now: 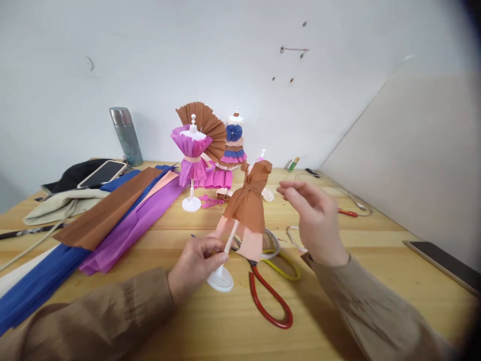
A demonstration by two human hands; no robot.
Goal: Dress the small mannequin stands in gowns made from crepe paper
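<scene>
My left hand (197, 263) is closed round the white pole of a small mannequin stand (221, 278), which tilts to the right. The mannequin wears a brown and peach crepe-paper dress (248, 203). My right hand (313, 218) hovers just right of the dress top, fingers loosely curled and pointing left; whether something thin is pinched between them I cannot make out. Red-handled scissors (268, 296) lie on the wooden table (376, 265) below the dress.
Sheets of brown, purple, peach and blue crepe paper (112, 220) lie at the left. Two more dressed mannequins (193, 155) (233, 143) stand at the back by the wall. A metal flask (126, 135), a phone (101, 174) on cloth, yellow-handled scissors (283, 265) and a dark tablet (443, 263) are also here.
</scene>
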